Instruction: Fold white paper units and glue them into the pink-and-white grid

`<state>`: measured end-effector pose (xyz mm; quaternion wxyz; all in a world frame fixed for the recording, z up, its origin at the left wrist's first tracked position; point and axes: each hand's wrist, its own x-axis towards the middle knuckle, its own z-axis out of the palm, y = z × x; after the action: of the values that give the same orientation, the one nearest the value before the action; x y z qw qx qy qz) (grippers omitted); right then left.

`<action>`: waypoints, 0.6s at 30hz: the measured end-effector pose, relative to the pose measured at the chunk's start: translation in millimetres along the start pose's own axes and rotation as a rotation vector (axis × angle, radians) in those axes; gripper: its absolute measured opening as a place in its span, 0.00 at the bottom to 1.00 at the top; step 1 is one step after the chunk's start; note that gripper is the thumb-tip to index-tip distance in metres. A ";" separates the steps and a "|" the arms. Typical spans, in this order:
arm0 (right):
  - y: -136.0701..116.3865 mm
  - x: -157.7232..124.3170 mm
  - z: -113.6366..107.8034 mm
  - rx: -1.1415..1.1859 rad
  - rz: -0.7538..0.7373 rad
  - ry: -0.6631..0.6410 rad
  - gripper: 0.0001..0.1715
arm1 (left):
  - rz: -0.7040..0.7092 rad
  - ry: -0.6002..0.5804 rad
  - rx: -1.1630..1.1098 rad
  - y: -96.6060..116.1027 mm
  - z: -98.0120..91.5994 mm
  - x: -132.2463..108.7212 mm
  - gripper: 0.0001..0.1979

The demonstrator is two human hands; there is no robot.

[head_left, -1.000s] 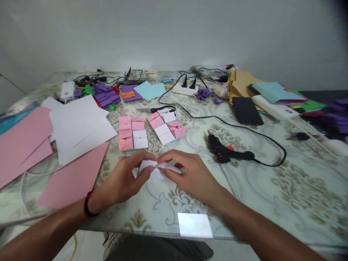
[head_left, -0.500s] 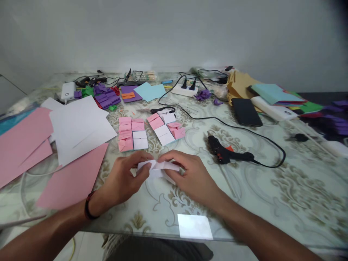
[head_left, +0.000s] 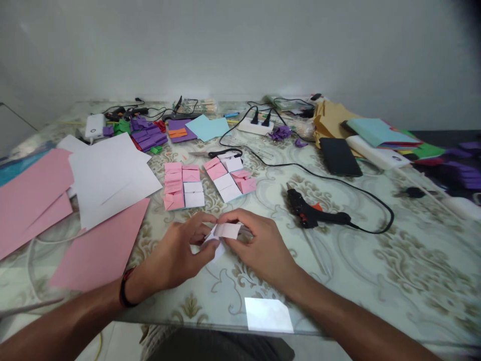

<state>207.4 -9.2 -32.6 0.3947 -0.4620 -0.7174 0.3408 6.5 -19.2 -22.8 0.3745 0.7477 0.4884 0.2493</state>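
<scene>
My left hand (head_left: 176, 255) and my right hand (head_left: 261, 245) meet near the front middle of the table, both pinching a small folded white paper piece (head_left: 224, 231). The fingertips of both hands press on its folds. Just beyond lie two groups of folded pink and white paper units, one group (head_left: 183, 185) to the left and the other group (head_left: 230, 176) to the right. A dark band sits on my left wrist.
Large pink sheets (head_left: 33, 190) and white sheets (head_left: 112, 175) lie at the left. A black glue gun (head_left: 313, 213) with its cable lies to the right. Further back are purple paper pieces (head_left: 147, 135), a power strip (head_left: 257, 125), a black phone (head_left: 340, 156) and stacked coloured paper (head_left: 379, 131).
The white paper has been folded smaller between my fingers, and my left hand has shifted slightly right and nearer to me.
</scene>
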 end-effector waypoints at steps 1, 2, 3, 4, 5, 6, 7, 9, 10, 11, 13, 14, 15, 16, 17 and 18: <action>0.2 -0.2 0.8 -0.008 0.007 -0.002 0.17 | -0.003 -0.010 -0.008 0.2 0.4 0.1 0.15; 0.3 -0.5 1.4 -0.014 0.014 -0.004 0.17 | -0.006 -0.011 -0.017 0.1 0.7 0.2 0.15; 0.5 -0.7 1.6 -0.016 0.021 -0.007 0.18 | -0.009 -0.002 -0.025 -0.2 1.1 0.5 0.14; 0.7 -0.8 1.3 -0.012 0.026 -0.010 0.19 | -0.016 0.017 -0.032 -1.0 1.3 0.9 0.14; 0.9 -0.7 0.3 0.002 0.029 -0.013 0.20 | -0.029 0.032 -0.045 -2.0 1.3 1.4 0.13; 1.1 -0.4 -1.4 0.022 0.028 -0.014 0.22 | -0.050 0.044 -0.073 -3.4 1.0 2.1 0.12; 1.4 0.1 -3.7 0.042 0.021 -0.006 0.23 | -0.073 0.052 -0.112 -4.9 0.4 3.0 0.12; 1.7 1.9 -9.7 0.066 -0.031 0.021 0.22 | -0.113 0.077 -0.204 -7.9 -1.5 5.0 0.11; 1.8 3.1 -12.9 0.059 -0.075 0.033 0.19 | -0.128 0.094 -0.246 -9.2 -2.7 6.0 0.11; 1.8 4.4 -15.7 0.038 -0.130 0.039 0.15 | -0.141 0.114 -0.279 -10.1 -3.9 6.9 0.11; 2.2 6.9 -19.7 -0.024 -0.245 0.020 0.08 | -0.161 0.146 -0.320 -10.5 -6.0 8.2 0.11; 2.6 7.9 -20.5 -0.059 -0.289 -0.004 0.07 | -0.169 0.149 -0.332 -10.2 -6.7 8.5 0.11; 3.2 8.6 -20.7 -0.088 -0.319 -0.034 0.08 | -0.172 0.147 -0.332 -9.6 -7.1 8.4 0.11; 4.1 9.1 -20.2 -0.109 -0.334 -0.073 0.09 | -0.168 0.144 -0.319 -9.0 -7.3 8.1 0.11; 5.2 9.3 -19.4 -0.124 -0.333 -0.116 0.10 | -0.160 0.145 -0.296 -8.3 -7.2 7.6 0.11; 6.4 9.3 -18.5 -0.136 -0.322 -0.158 0.11 | -0.151 0.147 -0.265 -7.8 -7.0 6.9 0.10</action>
<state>223.7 4.0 -27.3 0.3543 -0.3387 -0.8322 0.2592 -0.2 -8.8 -24.9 0.4507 0.6328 0.5322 0.3365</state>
